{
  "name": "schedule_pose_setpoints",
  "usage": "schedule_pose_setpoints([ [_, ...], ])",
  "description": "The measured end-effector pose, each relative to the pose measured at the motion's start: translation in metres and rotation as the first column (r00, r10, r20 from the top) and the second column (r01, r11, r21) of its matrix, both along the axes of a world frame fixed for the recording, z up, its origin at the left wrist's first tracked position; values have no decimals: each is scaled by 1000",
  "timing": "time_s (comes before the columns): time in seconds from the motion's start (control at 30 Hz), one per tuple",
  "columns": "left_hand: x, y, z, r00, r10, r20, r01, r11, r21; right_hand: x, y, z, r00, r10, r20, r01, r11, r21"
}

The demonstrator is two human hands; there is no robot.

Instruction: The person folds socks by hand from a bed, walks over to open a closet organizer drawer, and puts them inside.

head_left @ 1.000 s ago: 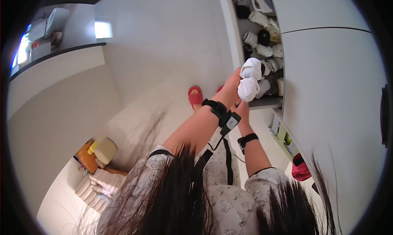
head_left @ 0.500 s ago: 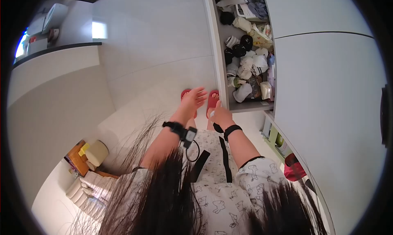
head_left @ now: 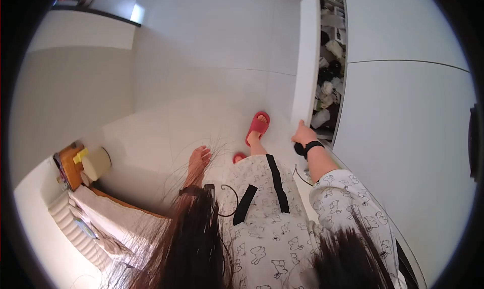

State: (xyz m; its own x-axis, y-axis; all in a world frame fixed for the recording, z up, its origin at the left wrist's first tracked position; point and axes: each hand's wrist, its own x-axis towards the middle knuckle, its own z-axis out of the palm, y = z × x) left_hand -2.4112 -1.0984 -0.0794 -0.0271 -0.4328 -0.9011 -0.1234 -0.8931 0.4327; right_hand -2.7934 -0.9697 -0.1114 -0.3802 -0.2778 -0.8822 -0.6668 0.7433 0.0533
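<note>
My right hand [head_left: 304,134] is at the near end of a white drawer front [head_left: 306,62], its index finger stretched against the panel; its other fingers are partly hidden. A dark band circles that wrist. Behind the panel, the partly open drawer holds rolled socks [head_left: 327,89] and other folded cloth in white, black and grey. My left hand [head_left: 199,159] hangs over the floor at the left with its fingers extended and nothing in it. Strands of dark hair cover part of the left forearm.
Tall pale cabinet doors [head_left: 403,107] rise on the right. Below are pale floor tiles [head_left: 217,47] and my feet in red slippers [head_left: 258,126]. A low wall [head_left: 85,72] stands at left. Toward the lower left are a cream round container [head_left: 97,164] and a bed [head_left: 113,211].
The drawer has slid inward, leaving a narrower opening, with my right hand at its front. My left hand has swung away to the left, and the feet and view have shifted.
</note>
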Motion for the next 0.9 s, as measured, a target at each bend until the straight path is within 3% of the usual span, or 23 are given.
schedule_pose_setpoints([
  [0.07, 14, 14, 9, 999, -37, -38, 35, 998, -50, -7, 5, 7, 999, 33, -16, -32, 999, 19],
  [0.17, 21, 31, 17, 966, -253, 55, 252, 967, 26, -5, 1, 24, 993, 84, -89, -71, 987, 141],
  [0.3, 33, 55, 45, 968, -249, 38, 252, 963, -96, -4, 7, 37, 985, 101, -141, -86, 990, 114],
  [0.4, 56, 88, 76, 986, -165, 9, 162, 955, -247, 23, 1, 31, 929, 365, 52, -344, 909, -235],
  [0.43, 72, 105, 87, 993, -114, -19, 104, 957, -271, 56, -6, 53, 938, 330, 106, -282, 905, -320],
  [0.47, 82, 124, 90, 996, -77, -41, 63, 960, -273, 88, -12, 57, 907, 406, 114, -343, 867, -361],
  [0.5, 98, 145, 106, 998, -30, -64, 11, 960, -279, 126, -15, 68, 880, 389, 273, -203, 826, -525],
  [0.53, 109, 170, 128, 993, 20, -116, -56, 948, -314, 162, -17, 83, 808, 396, 436, -41, 777, -629],
  [0.57, 115, 198, 151, 983, 68, -171, -124, 932, -341, 201, -19, 105, 729, 403, 554, 40, 782, -622],
  [0.67, 140, 282, 206, 939, 188, -287, -312, 816, -487, 325, 15, 207, 350, 360, 865, 173, 883, -437],
  [0.73, 153, 351, 242, 870, 364, -333, -493, 690, -531, 397, 52, 257, 78, 332, 940, 16, 943, -334],
  [0.8, 177, 400, 281, 816, 449, -365, -559, 450, -696, 459, 101, 304, -41, 356, 934, -143, 923, -358],
  [0.9, 209, 469, 311, 690, 630, -355, -607, 236, -759, 528, 166, 345, -234, 379, 895, -413, 795, -444],
])
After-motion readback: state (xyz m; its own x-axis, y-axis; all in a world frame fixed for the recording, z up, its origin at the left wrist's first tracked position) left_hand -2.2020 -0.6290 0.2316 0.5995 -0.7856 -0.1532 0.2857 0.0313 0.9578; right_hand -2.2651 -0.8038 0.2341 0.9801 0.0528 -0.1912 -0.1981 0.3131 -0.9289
